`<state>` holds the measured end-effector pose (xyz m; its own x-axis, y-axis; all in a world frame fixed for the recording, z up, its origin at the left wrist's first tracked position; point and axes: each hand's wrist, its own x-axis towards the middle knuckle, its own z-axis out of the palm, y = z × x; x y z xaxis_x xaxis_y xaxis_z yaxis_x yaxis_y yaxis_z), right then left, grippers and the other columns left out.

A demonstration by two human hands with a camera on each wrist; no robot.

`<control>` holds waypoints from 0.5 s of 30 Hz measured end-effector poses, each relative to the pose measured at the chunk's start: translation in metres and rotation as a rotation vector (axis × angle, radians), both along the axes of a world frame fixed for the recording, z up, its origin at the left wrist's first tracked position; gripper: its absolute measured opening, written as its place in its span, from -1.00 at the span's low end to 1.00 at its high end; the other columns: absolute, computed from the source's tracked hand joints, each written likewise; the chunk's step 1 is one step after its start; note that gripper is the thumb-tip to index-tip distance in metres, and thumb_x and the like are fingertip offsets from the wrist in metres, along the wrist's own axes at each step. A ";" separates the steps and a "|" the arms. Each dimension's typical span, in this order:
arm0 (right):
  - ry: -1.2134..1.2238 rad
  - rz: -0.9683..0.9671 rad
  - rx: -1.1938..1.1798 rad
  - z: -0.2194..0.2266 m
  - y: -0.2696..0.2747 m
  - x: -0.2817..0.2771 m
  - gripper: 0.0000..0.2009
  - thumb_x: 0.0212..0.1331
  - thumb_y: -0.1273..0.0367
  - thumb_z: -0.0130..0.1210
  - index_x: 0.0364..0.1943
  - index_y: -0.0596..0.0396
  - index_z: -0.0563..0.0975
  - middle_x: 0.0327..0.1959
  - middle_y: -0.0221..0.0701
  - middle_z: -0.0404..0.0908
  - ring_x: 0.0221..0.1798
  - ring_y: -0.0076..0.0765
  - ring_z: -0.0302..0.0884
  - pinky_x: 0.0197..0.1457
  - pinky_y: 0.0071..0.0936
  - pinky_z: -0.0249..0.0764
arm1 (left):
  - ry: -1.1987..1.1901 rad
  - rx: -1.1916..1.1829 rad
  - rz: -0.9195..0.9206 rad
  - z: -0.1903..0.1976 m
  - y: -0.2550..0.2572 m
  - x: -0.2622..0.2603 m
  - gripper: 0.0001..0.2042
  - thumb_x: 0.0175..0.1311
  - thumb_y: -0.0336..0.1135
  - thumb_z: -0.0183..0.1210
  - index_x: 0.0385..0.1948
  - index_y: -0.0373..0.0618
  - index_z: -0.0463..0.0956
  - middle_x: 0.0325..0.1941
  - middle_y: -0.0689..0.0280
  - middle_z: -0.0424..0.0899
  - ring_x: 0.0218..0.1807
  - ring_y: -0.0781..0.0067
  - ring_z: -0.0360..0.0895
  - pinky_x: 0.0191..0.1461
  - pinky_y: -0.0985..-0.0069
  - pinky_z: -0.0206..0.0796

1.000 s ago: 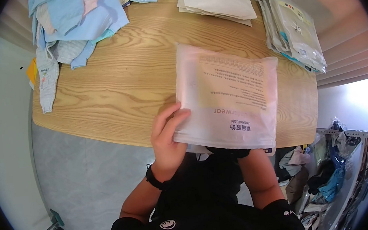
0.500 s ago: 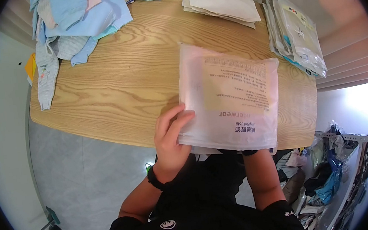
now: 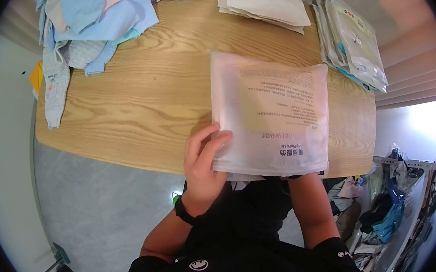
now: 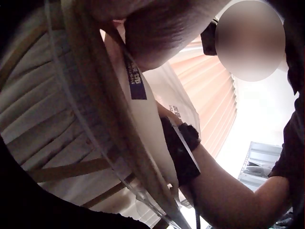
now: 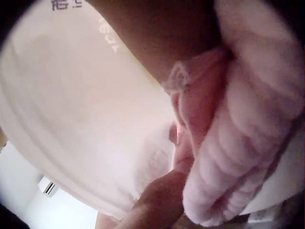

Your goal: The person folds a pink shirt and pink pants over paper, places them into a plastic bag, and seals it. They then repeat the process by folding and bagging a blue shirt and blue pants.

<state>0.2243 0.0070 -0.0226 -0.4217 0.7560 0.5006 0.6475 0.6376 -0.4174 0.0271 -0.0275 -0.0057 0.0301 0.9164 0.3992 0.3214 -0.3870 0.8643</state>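
Note:
A frosted plastic bag (image 3: 250, 148) with dark printed lettering is held up over the table's near edge. Its left edge is gripped by my left hand (image 3: 202, 161), fingers on the printed face and thumb out of sight behind. My right forearm (image 3: 314, 210) goes up to the bag's lower edge, and the bag hides that hand in the head view. In the right wrist view, part of my right hand (image 5: 162, 33) lies between the pale plastic and a pink padded garment (image 5: 248, 124) with a small lacy bow; I cannot tell how its fingers lie.
Blue and grey baby clothes (image 3: 97, 22) are heaped at the table's back left. White flat sheets (image 3: 263, 6) lie at the back, and several packed clear bags (image 3: 350, 39) are stacked at the right. Beyond the table, a rack (image 3: 415, 164) holds bagged clothes.
My right wrist has slipped a little further behind the bag, so less of its black band shows. The left hand keeps its grip on the edge. The head view has shifted slightly.

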 end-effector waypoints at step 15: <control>-0.062 0.067 -0.052 0.019 0.011 -0.008 -0.70 0.15 0.31 0.03 -0.04 0.10 0.49 -0.09 -0.24 0.53 -0.05 -0.11 0.50 -0.01 -0.24 0.43 | 0.051 0.035 0.031 -0.002 -0.001 0.003 -0.46 -0.28 -0.75 0.08 -0.10 -0.13 0.60 0.09 0.15 0.46 0.05 0.13 0.43 -0.08 0.40 0.42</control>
<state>0.2162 0.0180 -0.0039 -0.5013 0.7492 0.4330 0.6296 0.6591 -0.4113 0.0301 -0.0290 -0.0080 0.0233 0.9025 0.4300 0.3765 -0.4064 0.8325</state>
